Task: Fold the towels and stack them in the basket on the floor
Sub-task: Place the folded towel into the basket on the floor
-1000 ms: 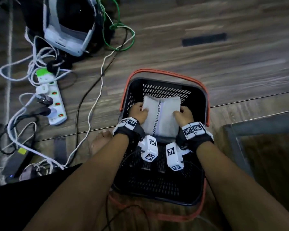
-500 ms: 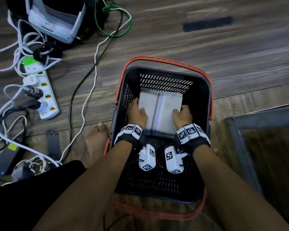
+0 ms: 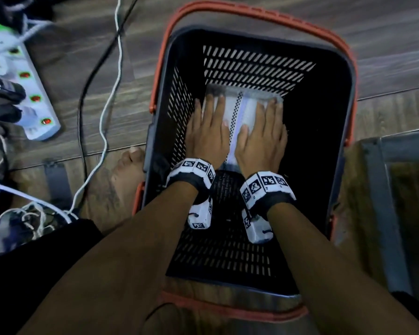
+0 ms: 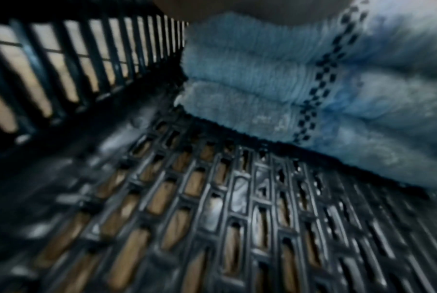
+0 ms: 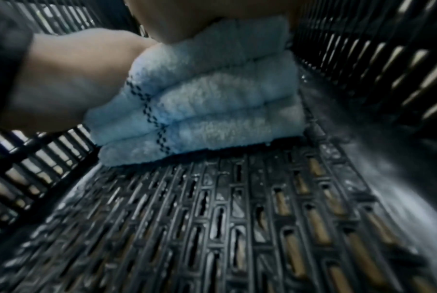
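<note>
A folded white towel [image 3: 238, 110] with a dark checkered stripe lies on the floor of the black basket [image 3: 329, 131] with orange handles, against its far wall. My left hand [image 3: 208, 126] lies flat on the towel's left half, fingers straight. My right hand [image 3: 264, 131] lies flat on its right half. The left wrist view shows the towel [image 4: 275, 83] as several stacked layers on the basket's grid floor [image 4: 212, 218]. In the right wrist view the towel [image 5: 212, 103] sits under my palm, with my left hand [image 5: 69, 79] at its left side.
The basket stands on a wooden floor [image 3: 385, 39]. A white power strip [image 3: 27, 93] and tangled cables [image 3: 102, 112] lie to the left. My bare foot [image 3: 128, 170] is beside the basket's left wall. A dark-framed panel [image 3: 397, 189] lies to the right.
Both hands lowered the towel to the basket floor and went from gripping its sides to lying flat on top. The head camera moved closer to the basket.
</note>
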{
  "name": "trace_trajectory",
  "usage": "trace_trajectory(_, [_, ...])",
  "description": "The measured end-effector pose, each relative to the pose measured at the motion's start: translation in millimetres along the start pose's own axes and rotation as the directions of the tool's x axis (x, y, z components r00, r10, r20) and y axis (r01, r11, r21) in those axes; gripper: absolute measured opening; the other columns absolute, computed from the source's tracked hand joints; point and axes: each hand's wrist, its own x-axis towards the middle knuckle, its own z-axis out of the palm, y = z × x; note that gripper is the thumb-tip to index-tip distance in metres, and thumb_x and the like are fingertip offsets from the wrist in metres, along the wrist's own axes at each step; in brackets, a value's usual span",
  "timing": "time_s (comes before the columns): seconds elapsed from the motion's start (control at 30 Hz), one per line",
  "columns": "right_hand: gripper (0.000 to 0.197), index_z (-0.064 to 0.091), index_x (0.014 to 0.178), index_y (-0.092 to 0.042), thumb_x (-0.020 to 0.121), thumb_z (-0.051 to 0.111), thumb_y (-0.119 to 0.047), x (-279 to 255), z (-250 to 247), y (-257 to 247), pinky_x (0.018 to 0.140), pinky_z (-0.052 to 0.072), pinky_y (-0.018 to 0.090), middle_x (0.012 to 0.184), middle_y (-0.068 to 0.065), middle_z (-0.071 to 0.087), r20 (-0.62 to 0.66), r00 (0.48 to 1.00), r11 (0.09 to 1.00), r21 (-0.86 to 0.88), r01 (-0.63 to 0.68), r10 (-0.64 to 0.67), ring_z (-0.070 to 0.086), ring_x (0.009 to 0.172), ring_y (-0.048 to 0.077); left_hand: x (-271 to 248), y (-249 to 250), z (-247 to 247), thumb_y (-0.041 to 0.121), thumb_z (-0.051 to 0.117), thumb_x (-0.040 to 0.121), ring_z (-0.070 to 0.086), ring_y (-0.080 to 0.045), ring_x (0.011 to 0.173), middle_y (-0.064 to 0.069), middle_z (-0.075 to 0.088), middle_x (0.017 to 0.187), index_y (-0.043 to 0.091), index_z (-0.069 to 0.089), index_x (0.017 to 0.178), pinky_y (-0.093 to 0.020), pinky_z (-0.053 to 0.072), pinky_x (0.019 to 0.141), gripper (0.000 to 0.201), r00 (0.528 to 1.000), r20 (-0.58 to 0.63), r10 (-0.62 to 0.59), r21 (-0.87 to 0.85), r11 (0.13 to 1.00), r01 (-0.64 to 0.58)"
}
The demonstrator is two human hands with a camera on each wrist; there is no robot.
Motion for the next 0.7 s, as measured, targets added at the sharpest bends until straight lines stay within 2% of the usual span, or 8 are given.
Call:
trace_trajectory(0.17, [0.057,0.023,0.146,-0.009,0.095,0.032,-0.031,0,-8,0,0.113,0.027,0.042,0.156,0.011,0.017,0.051,0.999,1.000,0.019,0.015,-0.016,0.012,0.146,0.024,0,5,-10,0.031,0.019,0.098,0.002,-0.030,0.145,-0.007,0.002,0.158,0.018,0.001,0.149,-0.039,0.012,0.116,0.056,0.996,0.087,-0.036,0.066,0.997,0.030])
trace_trajectory(0.23, [0.059,0.017,0.148,-0.010,0.095,0.034,-0.031,1,-24,-1,0.111,0.027,0.042,0.158,0.009,0.010,0.183,0.983,1.000,0.001,0.019,-0.019,0.005,0.146,0.022,-4,10,-21,0.032,0.019,0.099,-0.001,-0.029,0.145,-0.005,-0.004,0.158,0.019,-0.002,0.149,-0.040,0.013,0.116,0.056,0.987,0.149,-0.055,0.088,0.995,0.042])
trace_trajectory(0.33, [0.060,0.016,0.147,-0.012,0.094,0.037,-0.030,-2,-55,-1,0.107,0.031,0.044,0.159,0.006,0.005,0.403,0.915,1.000,-0.030,0.006,0.007,0.001,0.146,0.020,-17,21,-50,0.032,0.023,0.099,-0.001,-0.027,0.145,-0.003,-0.006,0.158,0.019,0.001,0.149,-0.046,0.015,0.115,0.057,0.945,0.310,-0.107,0.134,0.989,0.068])
trace_trajectory(0.4, [0.050,0.034,0.138,-0.007,0.094,0.039,-0.030,-4,-80,-1,0.101,0.038,0.044,0.153,0.010,0.023,0.524,0.851,1.000,-0.025,-0.005,0.018,0.023,0.141,0.025,-32,31,-72,0.032,0.028,0.098,0.012,-0.027,0.143,-0.006,0.009,0.157,0.015,0.017,0.146,-0.049,0.021,0.112,0.053,0.905,0.404,-0.133,0.162,0.984,0.072])
trace_trajectory(0.47, [0.037,0.055,0.110,-0.004,0.094,0.039,-0.034,-7,-109,-2,0.087,0.046,0.038,0.127,0.017,0.052,0.634,0.773,1.000,-0.015,-0.001,0.011,0.052,0.114,0.032,-44,39,-97,0.033,0.031,0.096,0.038,-0.030,0.130,-0.013,0.037,0.145,0.011,0.041,0.132,-0.045,0.035,0.102,0.044,0.850,0.502,-0.159,0.198,0.978,0.066])
trace_trajectory(0.53, [0.038,0.057,0.087,-0.004,0.094,0.041,-0.038,-13,-142,0,0.074,0.044,0.033,0.101,0.018,0.061,0.711,0.702,0.999,0.008,0.052,-0.042,0.060,0.093,0.032,-52,47,-127,0.036,0.034,0.095,0.052,-0.032,0.113,-0.016,0.051,0.129,0.006,0.051,0.118,-0.037,0.042,0.085,0.042,0.791,0.588,-0.171,0.192,0.979,0.068])
trace_trajectory(0.63, [0.042,0.060,0.083,-0.001,0.093,0.044,-0.039,-20,-200,7,0.074,0.046,0.036,0.093,0.017,0.063,0.706,0.703,0.995,0.019,0.096,-0.081,0.061,0.089,0.033,-56,65,-182,0.037,0.035,0.096,0.057,-0.034,0.098,-0.019,0.057,0.115,0.002,0.054,0.107,-0.034,0.044,0.076,0.042,0.837,0.530,-0.134,0.160,0.986,0.056])
trace_trajectory(0.7, [0.039,0.060,0.089,-0.005,0.092,0.045,-0.041,-26,-254,10,0.075,0.046,0.036,0.094,0.016,0.063,0.630,0.771,0.994,0.014,0.106,-0.091,0.062,0.093,0.033,-62,88,-230,0.038,0.036,0.095,0.059,-0.034,0.095,-0.017,0.060,0.108,0.003,0.055,0.102,-0.036,0.045,0.077,0.040,0.902,0.423,-0.084,0.169,0.986,0.012])
